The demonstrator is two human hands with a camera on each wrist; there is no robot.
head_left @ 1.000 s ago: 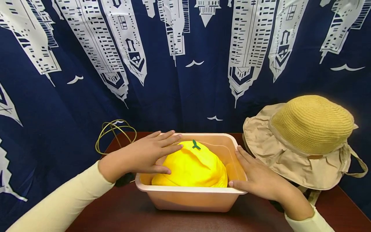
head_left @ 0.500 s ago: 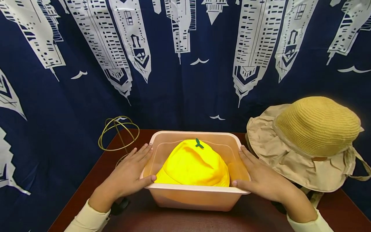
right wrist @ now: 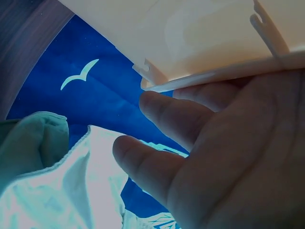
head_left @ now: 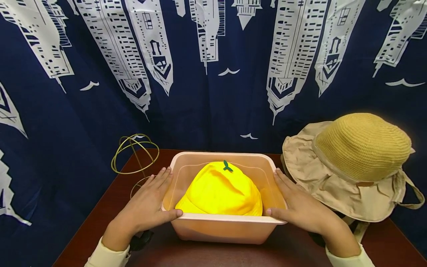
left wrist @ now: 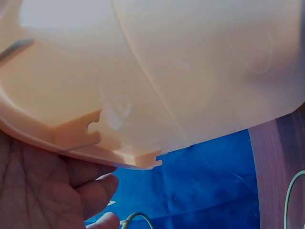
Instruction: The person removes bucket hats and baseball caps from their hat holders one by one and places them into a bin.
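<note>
A bright yellow cloth hat (head_left: 220,193) with a small green leaf on its crown sits in a pink plastic basin (head_left: 230,228). My left hand (head_left: 141,207) rests against the basin's left rim, fingers straight along the side and thumb at the front left corner. On the opposite rim lies my right hand (head_left: 301,207), its thumb at the front right corner. Both wrist views show the outer wall of the basin, with the fingers of the left hand (left wrist: 43,186) and of the right hand (right wrist: 224,148) extended just under the rim.
To the right is a tan wide-brimmed sun hat (head_left: 363,148) with a knitted crown and a strap. A yellow wire frame (head_left: 135,154) stands at the back left of the dark red table (head_left: 100,218). Behind hangs a navy curtain (head_left: 207,111) with white city prints.
My left hand has moved from over the yellow hat to the basin's left rim. The right hand stays on the right rim. The hat and basin stay in place.
</note>
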